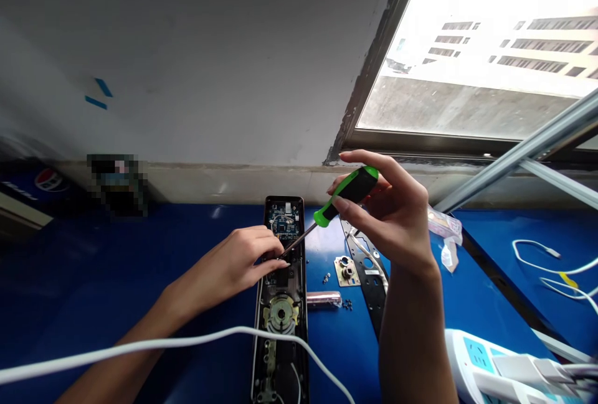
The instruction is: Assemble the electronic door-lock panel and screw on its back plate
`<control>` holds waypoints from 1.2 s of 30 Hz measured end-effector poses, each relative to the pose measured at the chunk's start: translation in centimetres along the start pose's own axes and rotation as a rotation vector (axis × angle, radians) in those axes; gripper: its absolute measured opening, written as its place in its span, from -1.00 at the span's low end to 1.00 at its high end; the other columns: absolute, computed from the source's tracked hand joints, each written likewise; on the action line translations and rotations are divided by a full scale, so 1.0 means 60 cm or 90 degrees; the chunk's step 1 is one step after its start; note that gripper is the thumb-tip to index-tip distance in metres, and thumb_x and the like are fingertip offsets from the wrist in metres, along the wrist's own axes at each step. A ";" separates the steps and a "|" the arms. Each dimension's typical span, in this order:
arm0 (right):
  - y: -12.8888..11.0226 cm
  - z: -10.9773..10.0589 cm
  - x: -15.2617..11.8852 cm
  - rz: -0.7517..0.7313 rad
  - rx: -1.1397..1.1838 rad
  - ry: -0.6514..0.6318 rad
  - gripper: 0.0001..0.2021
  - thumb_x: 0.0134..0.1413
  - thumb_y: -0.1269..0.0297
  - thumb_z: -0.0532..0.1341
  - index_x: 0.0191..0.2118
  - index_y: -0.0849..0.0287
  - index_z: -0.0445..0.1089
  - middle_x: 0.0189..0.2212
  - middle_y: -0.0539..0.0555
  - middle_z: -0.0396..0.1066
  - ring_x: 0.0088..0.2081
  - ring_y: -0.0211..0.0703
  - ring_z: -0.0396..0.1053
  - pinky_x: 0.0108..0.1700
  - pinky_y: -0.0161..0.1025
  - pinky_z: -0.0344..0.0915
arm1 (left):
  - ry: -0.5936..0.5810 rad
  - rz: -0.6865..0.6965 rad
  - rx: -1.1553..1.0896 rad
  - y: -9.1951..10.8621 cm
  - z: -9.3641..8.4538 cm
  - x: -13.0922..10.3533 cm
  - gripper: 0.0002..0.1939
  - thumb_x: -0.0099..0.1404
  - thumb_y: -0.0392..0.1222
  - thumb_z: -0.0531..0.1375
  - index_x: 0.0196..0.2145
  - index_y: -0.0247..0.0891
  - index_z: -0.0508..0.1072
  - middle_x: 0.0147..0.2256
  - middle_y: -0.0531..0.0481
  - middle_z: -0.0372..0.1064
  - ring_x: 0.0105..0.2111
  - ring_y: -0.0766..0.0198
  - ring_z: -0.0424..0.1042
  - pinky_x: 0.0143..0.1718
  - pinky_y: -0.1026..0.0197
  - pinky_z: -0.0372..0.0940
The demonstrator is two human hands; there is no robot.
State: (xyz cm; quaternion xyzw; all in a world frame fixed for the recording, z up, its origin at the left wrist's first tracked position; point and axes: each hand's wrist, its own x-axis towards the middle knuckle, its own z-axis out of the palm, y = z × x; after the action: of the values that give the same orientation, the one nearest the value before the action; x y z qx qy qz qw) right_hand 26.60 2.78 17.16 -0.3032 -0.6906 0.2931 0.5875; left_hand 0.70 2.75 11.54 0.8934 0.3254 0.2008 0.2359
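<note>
Gripping a green-and-black screwdriver (348, 195) in the right hand (397, 214), right of center, pointing down into an open gadget case (293, 279), bottom center. Got the left hand (250, 256) by the tip, can't tell its grip.

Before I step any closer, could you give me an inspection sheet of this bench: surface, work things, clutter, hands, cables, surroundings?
Surface: blue tabletop against a wall.
Work things: long black housing containing a circuit board; green-and-black screwdriver.
Clutter: loose small screws, a pinkish cylinder, a small square module and a perforated black plate, all right of the housing.
Hands: right hand holds the screwdriver's handle; left hand is at its tip, exact grip unclear.
Cables: white cable passes before the left forearm and housing; plugs fill part of a power strip.
Surroundings: window and metal bars at right.
</note>
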 end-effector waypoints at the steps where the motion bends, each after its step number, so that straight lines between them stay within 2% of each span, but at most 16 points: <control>1: 0.000 0.001 0.000 -0.002 -0.002 0.000 -0.50 0.10 0.43 0.45 0.17 0.06 0.49 -0.27 0.01 0.62 -0.32 -0.17 0.57 -0.30 -0.21 0.62 | 0.002 -0.002 0.002 0.000 0.000 0.000 -0.93 0.49 -0.22 0.30 -0.19 -0.24 0.56 -0.26 0.00 0.52 -0.27 0.22 0.49 -0.24 0.23 0.30; 8: 0.000 0.003 -0.001 -0.021 -0.063 0.023 -0.50 0.09 0.36 0.49 0.15 0.05 0.48 -0.30 -0.03 0.60 -0.37 -0.19 0.56 -0.34 -0.21 0.61 | 0.006 -0.017 0.006 0.004 -0.002 -0.002 -0.94 0.48 -0.24 0.31 -0.21 -0.23 0.58 -0.26 0.01 0.53 -0.28 0.24 0.51 -0.25 0.23 0.32; 11: -0.003 0.007 -0.001 -0.035 -0.084 0.020 -0.42 0.04 0.37 0.53 0.18 0.01 0.44 -0.30 -0.06 0.59 -0.36 -0.16 0.57 -0.29 -0.16 0.64 | -0.003 -0.018 0.029 0.008 -0.004 -0.002 -0.92 0.49 -0.23 0.28 -0.21 -0.23 0.57 -0.27 0.01 0.53 -0.27 0.21 0.49 -0.25 0.21 0.30; 13: -0.006 0.011 -0.002 -0.041 -0.087 0.013 -0.44 0.06 0.36 0.53 0.17 -0.01 0.44 -0.28 -0.06 0.58 -0.31 -0.14 0.59 -0.24 -0.13 0.65 | -0.006 -0.014 0.052 0.010 -0.004 -0.002 -0.91 0.50 -0.23 0.28 -0.22 -0.23 0.55 -0.27 0.00 0.53 -0.25 0.19 0.48 -0.23 0.19 0.29; 18: -0.015 0.020 -0.007 -0.066 -0.048 -0.084 -0.46 0.28 0.38 0.36 0.31 -0.05 0.33 -0.07 0.04 0.58 0.01 -0.01 0.60 0.00 -0.05 0.66 | -0.035 -0.010 0.080 0.016 -0.002 -0.001 -0.83 0.50 -0.23 0.27 -0.31 -0.23 0.48 -0.31 0.02 0.49 -0.27 0.19 0.44 -0.25 0.18 0.25; 21: -0.019 0.021 -0.010 -0.076 -0.011 -0.158 -0.41 0.35 0.42 0.27 0.41 -0.08 0.21 0.08 0.11 0.54 0.03 0.00 0.60 0.06 0.00 0.66 | -0.050 -0.027 0.083 0.019 -0.002 -0.001 -0.80 0.51 -0.23 0.27 -0.33 -0.23 0.47 -0.32 0.02 0.49 -0.27 0.19 0.44 -0.26 0.18 0.23; 24: -0.020 0.024 -0.011 -0.076 -0.012 -0.180 -0.38 0.37 0.41 0.24 0.45 -0.10 0.14 0.12 0.13 0.53 0.04 0.01 0.60 0.06 0.02 0.65 | -0.047 -0.035 0.080 0.019 -0.002 -0.002 -0.82 0.51 -0.24 0.26 -0.31 -0.23 0.48 -0.30 0.02 0.51 -0.26 0.18 0.45 -0.25 0.18 0.23; 30: -0.012 0.038 -0.005 -0.101 -0.054 -0.064 -0.37 0.25 0.37 0.39 0.35 -0.10 0.23 0.06 0.12 0.53 0.02 0.05 0.61 -0.03 0.00 0.68 | 0.006 -0.007 0.085 0.018 0.003 -0.002 -0.85 0.53 -0.22 0.24 -0.27 -0.23 0.50 -0.28 -0.01 0.51 -0.25 0.17 0.46 -0.23 0.18 0.27; 33: -0.009 0.042 -0.005 -0.102 -0.069 -0.053 -0.37 0.25 0.38 0.38 0.35 -0.12 0.22 0.08 0.11 0.53 0.00 0.04 0.62 -0.05 0.01 0.69 | 0.028 0.001 0.070 0.019 0.003 -0.001 -0.85 0.54 -0.19 0.22 -0.23 -0.23 0.52 -0.26 -0.03 0.52 -0.23 0.17 0.48 -0.21 0.19 0.31; 35: -0.009 0.042 -0.006 -0.120 -0.071 -0.035 -0.36 0.24 0.38 0.38 0.35 -0.13 0.21 0.13 0.11 0.51 -0.02 0.02 0.62 -0.08 0.01 0.69 | 0.044 -0.003 0.053 0.017 -0.003 -0.002 -0.87 0.52 -0.12 0.25 -0.11 -0.21 0.55 -0.23 -0.03 0.53 -0.22 0.17 0.50 -0.20 0.20 0.34; 36: -0.009 0.042 -0.006 -0.129 -0.070 -0.021 -0.36 0.23 0.38 0.38 0.34 -0.14 0.22 0.16 0.11 0.49 -0.03 0.01 0.62 -0.08 0.01 0.69 | 0.049 -0.010 0.047 0.014 -0.007 -0.003 -0.80 0.50 -0.06 0.28 -0.02 -0.19 0.55 -0.22 -0.02 0.53 -0.22 0.16 0.52 -0.20 0.19 0.36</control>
State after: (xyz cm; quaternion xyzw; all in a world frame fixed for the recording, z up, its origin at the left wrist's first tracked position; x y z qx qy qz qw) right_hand 24.13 2.02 17.01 -0.2589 -0.7422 0.1987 0.5854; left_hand 0.73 2.18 12.32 0.8903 0.3486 0.2212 0.1919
